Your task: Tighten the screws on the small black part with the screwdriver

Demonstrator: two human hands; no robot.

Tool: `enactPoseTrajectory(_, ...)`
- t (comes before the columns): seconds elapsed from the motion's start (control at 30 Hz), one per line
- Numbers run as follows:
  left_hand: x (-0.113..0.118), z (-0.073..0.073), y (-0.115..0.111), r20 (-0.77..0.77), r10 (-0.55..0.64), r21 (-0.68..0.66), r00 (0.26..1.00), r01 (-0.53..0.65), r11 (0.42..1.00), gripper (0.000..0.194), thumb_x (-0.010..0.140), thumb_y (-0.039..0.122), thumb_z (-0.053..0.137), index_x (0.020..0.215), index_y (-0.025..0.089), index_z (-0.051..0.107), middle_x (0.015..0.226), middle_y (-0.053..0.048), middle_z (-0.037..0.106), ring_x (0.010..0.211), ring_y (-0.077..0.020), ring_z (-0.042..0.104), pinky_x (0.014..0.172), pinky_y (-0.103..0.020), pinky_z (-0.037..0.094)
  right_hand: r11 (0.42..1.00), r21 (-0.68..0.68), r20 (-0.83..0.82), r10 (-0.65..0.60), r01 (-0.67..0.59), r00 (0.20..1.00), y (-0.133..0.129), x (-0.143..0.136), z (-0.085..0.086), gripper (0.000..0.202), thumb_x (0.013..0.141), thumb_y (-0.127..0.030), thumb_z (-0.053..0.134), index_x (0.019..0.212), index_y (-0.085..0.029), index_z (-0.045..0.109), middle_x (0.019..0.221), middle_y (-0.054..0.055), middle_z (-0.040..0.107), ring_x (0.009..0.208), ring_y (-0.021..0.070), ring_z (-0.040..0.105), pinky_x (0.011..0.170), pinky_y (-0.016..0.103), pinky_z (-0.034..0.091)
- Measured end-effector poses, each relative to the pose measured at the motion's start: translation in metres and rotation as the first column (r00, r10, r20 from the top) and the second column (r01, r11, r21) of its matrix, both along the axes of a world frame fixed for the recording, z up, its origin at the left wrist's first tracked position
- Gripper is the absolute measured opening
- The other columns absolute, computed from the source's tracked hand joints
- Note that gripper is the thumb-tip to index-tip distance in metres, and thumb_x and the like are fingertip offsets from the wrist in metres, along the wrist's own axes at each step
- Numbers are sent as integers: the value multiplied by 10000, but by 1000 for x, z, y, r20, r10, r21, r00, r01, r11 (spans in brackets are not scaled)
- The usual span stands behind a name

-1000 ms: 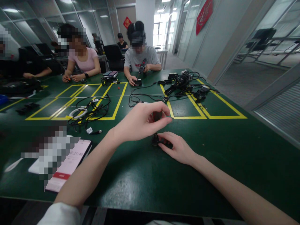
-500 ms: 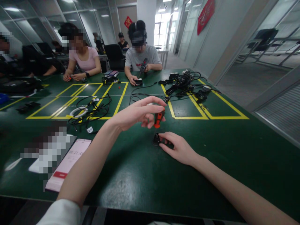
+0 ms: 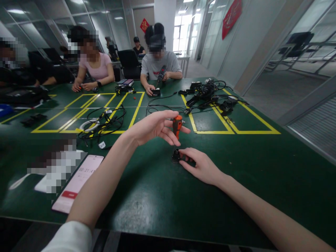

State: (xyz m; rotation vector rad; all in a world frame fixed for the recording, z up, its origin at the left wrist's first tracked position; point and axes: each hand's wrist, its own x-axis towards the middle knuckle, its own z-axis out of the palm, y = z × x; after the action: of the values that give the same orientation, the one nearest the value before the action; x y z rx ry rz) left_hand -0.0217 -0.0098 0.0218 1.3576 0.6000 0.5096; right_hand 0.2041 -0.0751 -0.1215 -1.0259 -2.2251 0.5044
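Note:
My left hand (image 3: 161, 128) holds a small screwdriver (image 3: 177, 126) with an orange and black handle, thumb and fingers around the grip. The screwdriver stands nearly upright, its shaft pointing down at a small black round part (image 3: 175, 156) on the green table (image 3: 147, 196). Whether the tip sits in a screw is too small to tell. My right hand (image 3: 199, 162) pinches the black part from its right side between thumb and fingers, keeping it on the tabletop.
A phone (image 3: 81, 178) showing a timer lies by my left forearm. Coiled black cables (image 3: 105, 120) lie left of centre, and a bigger cable heap (image 3: 206, 92) is at the back right. Across the table a person (image 3: 160, 66) works with a power drill (image 3: 161, 74); another person (image 3: 96, 66) sits left.
The fingers of my left hand have shifted and opened out around the screwdriver, showing more of its handle. My right hand and the black part stay in place.

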Motion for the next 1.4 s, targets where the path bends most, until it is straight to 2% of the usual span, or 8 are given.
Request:
enactPoseTrajectory(0.2, 2, 4, -6, -84, 88, 187, 993, -71, 980, 391, 893, 491, 702, 1109, 182, 596, 893, -53, 756, 575, -126, 671, 498, -218, 483, 1000, 19, 5, 2, -2, 1000, 1, 0, -3, 282, 983, -209, 584, 1259, -185, 637, 999, 76, 720, 798, 198, 665, 752, 354, 579)
enactPoseTrajectory(0.33, 7, 6, -13, -164, 209, 419, 964, -124, 900, 424, 843, 470, 760, 1135, 179, 663, 756, 19, 656, 559, -90, 558, 515, -209, 420, 1000, 24, 11, -2, 1, 1000, 1, 0, -3, 275, 979, -206, 593, 1248, -172, 637, 1001, 77, 723, 803, 203, 671, 745, 357, 579)
enactPoseTrajectory(0.4, 9, 5, -17, -163, 326, 604, 931, -168, 779, 342, 842, 436, 758, 1047, 168, 700, 668, 46, 578, 551, -85, 494, 532, -214, 374, 1000, 25, 14, -4, 4, 1000, 1, 0, -3, 273, 976, -203, 598, 1245, -178, 637, 1009, 75, 728, 807, 205, 676, 747, 356, 580)
enactPoseTrajectory(0.57, 15, 3, -28, -156, 594, 961, 789, -19, 277, 362, 952, 430, 615, 696, 175, 611, 564, 33, 494, 553, -112, 454, 582, -265, 264, 999, 33, 20, -12, 12, 1000, 1, 0, -2, 273, 968, -194, 601, 1238, -187, 640, 995, 69, 726, 810, 207, 681, 750, 353, 583)
enactPoseTrajectory(0.67, 18, 5, -33, -181, 645, 982, 743, 108, 152, 459, 997, 495, 532, 660, 186, 558, 552, 14, 494, 553, -139, 475, 584, -289, 228, 1000, 28, 19, -13, 12, 1000, 1, 1, -2, 270, 967, -195, 599, 1233, -180, 644, 1005, 75, 728, 810, 208, 681, 756, 358, 591)
enactPoseTrajectory(0.9, 17, 2, -32, -176, 615, 981, 768, 87, 172, 127, 950, 259, 545, 976, 175, 635, 944, -54, 691, 789, -179, 611, 664, -286, 390, 1000, 6, 29, -11, 11, 1000, 1, 0, 0, 280, 967, -206, 589, 1240, -184, 644, 1004, 76, 733, 823, 214, 687, 773, 375, 604)
enactPoseTrajectory(1.2, 14, 2, -33, -210, 552, 974, 807, 122, 193, 241, 864, 173, 557, 1095, 187, 624, 909, -42, 682, 865, -205, 634, 747, -308, 477, 1000, -6, 28, -17, 17, 999, 1, 0, 1, 281, 965, -213, 586, 1239, -200, 644, 1018, 78, 734, 835, 215, 684, 777, 385, 601)
enactPoseTrajectory(1.4, 13, 3, -33, -240, 519, 968, 820, 161, 193, 359, 871, 105, 485, 1175, 194, 652, 1118, -81, 676, 912, -192, 662, 785, -303, 521, 1000, 11, 38, -21, 20, 999, 1, 1, -1, 278, 968, -225, 590, 1239, -180, 636, 1012, 83, 727, 820, 213, 678, 764, 378, 592)
